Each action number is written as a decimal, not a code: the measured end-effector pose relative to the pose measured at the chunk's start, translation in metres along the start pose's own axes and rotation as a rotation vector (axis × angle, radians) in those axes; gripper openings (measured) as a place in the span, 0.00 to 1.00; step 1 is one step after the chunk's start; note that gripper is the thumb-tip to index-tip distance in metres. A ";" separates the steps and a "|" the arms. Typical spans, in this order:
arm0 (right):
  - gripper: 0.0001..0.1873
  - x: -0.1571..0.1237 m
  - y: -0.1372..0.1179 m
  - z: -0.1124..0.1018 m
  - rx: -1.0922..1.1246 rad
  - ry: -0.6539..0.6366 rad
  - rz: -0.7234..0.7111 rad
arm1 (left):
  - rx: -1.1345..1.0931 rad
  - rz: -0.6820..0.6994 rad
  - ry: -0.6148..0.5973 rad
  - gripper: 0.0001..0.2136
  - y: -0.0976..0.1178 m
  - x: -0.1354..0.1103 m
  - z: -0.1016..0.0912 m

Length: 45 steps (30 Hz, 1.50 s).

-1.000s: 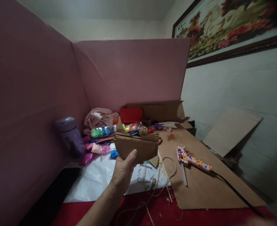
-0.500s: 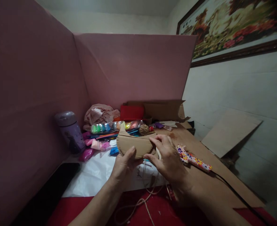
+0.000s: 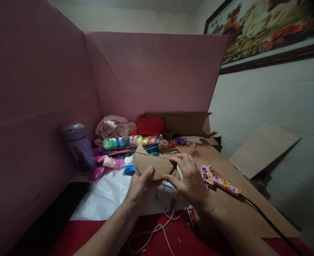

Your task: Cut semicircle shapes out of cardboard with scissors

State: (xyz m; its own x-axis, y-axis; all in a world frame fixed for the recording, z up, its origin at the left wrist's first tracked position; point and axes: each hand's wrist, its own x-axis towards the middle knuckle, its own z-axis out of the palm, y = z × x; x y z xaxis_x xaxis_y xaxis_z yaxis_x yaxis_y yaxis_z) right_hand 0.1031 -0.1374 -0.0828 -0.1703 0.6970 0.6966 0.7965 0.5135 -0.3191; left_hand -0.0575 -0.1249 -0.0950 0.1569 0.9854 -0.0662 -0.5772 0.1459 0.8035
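Between my two hands is a brown cardboard cutout [image 3: 153, 165] with a curved lower edge and a pointed tip at its upper left. My left hand [image 3: 142, 183] grips its lower left part, thumb flat on the front and fingers hidden behind. On the right side, my right hand [image 3: 187, 174] pinches the edge between thumb and fingers. A strand of twine [image 3: 157, 233] hangs below the hands and loops over the red cloth [image 3: 93, 238]. A white sheet [image 3: 100, 199] lies beneath the hands.
A purple bottle [image 3: 79, 147] stands at left near a black flat object [image 3: 66, 201]. Behind the hands lie clay packs [image 3: 116, 143] and a twine ball [image 3: 163, 145]. A flower-patterned glue gun [image 3: 221, 181] with a cord rests on cardboard at right. Pink panels [image 3: 154, 71] enclose the back and left.
The cardboard cutout tilts slightly, and a ring-shaped piece behind it shows more clearly. Both hands keep nearly the same grip; the view has shifted a little.
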 end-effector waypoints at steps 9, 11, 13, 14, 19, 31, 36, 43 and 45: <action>0.24 -0.004 0.000 -0.003 -0.014 0.091 -0.020 | 0.034 0.083 -0.052 0.17 -0.003 0.000 0.002; 0.24 -0.004 0.000 -0.003 -0.004 0.106 -0.019 | 0.035 0.100 -0.071 0.17 -0.002 -0.001 0.002; 0.24 -0.005 0.000 -0.004 0.004 0.116 -0.011 | 0.035 0.116 -0.080 0.18 -0.002 -0.001 0.002; 0.23 -0.006 0.000 -0.004 0.010 0.124 -0.010 | 0.035 0.123 -0.083 0.19 -0.002 -0.001 0.003; 0.25 -0.012 0.000 -0.005 0.208 0.304 0.012 | -0.015 0.151 -0.079 0.20 -0.003 -0.003 0.006; 0.15 -0.009 0.001 0.016 1.173 0.029 0.624 | 0.047 0.071 -0.093 0.18 -0.007 -0.006 0.009; 0.16 -0.008 0.005 0.016 1.361 0.023 0.815 | 0.030 0.014 -0.115 0.21 -0.003 -0.009 0.011; 0.16 -0.007 0.008 0.016 1.361 0.011 0.929 | 0.010 -0.012 -0.131 0.27 -0.001 -0.006 0.007; 0.16 -0.008 0.009 0.019 1.352 0.018 0.937 | 0.013 -0.017 -0.122 0.25 -0.003 -0.004 0.006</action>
State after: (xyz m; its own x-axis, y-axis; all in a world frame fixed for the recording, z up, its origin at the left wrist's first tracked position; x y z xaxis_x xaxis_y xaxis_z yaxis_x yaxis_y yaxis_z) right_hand 0.1003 -0.1289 -0.1031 0.0635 0.9969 -0.0471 -0.4436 -0.0141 -0.8961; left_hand -0.0518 -0.1302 -0.0936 0.2634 0.9647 -0.0080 -0.5632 0.1605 0.8106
